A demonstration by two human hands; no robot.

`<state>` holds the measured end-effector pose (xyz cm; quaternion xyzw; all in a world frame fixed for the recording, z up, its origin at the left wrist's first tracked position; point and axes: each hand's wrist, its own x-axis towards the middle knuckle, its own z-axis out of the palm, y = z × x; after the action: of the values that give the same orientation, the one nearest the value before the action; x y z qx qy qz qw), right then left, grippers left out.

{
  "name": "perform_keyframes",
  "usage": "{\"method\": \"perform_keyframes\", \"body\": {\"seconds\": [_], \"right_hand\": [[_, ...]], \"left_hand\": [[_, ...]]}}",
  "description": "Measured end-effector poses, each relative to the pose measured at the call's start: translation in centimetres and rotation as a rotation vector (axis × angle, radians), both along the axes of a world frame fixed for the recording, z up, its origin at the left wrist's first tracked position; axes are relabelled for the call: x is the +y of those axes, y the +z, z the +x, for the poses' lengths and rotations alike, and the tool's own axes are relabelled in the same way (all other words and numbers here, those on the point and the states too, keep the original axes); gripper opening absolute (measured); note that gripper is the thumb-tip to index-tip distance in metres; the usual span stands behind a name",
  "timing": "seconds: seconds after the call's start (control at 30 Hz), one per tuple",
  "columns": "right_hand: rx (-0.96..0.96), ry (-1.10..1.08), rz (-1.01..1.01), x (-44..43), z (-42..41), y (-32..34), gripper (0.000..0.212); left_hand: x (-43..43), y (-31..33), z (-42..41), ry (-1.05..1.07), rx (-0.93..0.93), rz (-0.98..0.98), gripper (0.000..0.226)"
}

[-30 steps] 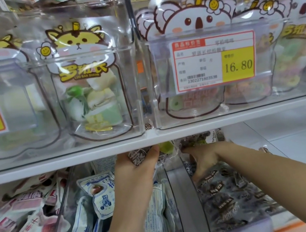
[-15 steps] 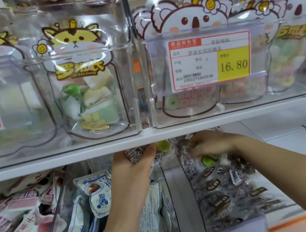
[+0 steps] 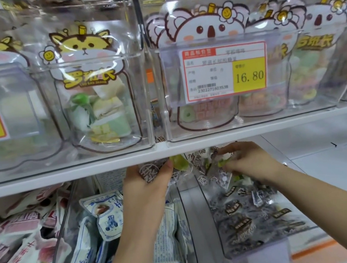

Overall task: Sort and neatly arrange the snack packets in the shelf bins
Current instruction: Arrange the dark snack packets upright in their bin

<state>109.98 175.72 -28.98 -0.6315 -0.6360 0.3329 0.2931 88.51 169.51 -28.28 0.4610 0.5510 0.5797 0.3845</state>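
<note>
Centre frame, under the shelf edge [image 3: 83, 170]: my left hand [image 3: 145, 187] grips a dark-printed packet [image 3: 150, 171], right hand [image 3: 251, 161] pinches a green-sweet packet [image 3: 221, 176] (long axis unclear) just above the lower-right bin [image 3: 225, 253], so right is nearer.

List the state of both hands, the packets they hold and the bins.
left hand, grips a dark-printed packet.
right hand, pinches a green-filled packet over the right bin.
dark packets, heaped loosely in the right bin.
middle bin, blue-white packets jumbled and tilted.
koala pouches, standing upright.
</note>
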Motion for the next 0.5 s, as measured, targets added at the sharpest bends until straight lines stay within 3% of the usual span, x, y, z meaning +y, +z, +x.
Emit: {"method": "perform_keyframes", "body": {"seconds": [0.13, 0.23, 0.4, 0.5], "right_hand": [[0.139, -0.060, 0.067, -0.4, -0.4, 0.5, 0.022], [0.113, -0.046, 0.029, 0.8, -0.9, -0.2, 0.031], [-0.565, 0.191, -0.067, 4.1, -1.7, -2.3, 0.069], [-0.635, 0.264, -0.150, 4.9, -1.5, -1.7, 0.078]], "left_hand": [[-0.1, 0.0, 0.0, -0.005, 0.010, 0.001, 0.015], [0.0, -0.1, 0.0, -0.007, 0.015, -0.002, 0.018], [0.0, -0.1, 0.0, -0.004, 0.010, 0.001, 0.021], [-0.1, -0.1, -0.1, -0.009, 0.003, 0.005, 0.019]]}}
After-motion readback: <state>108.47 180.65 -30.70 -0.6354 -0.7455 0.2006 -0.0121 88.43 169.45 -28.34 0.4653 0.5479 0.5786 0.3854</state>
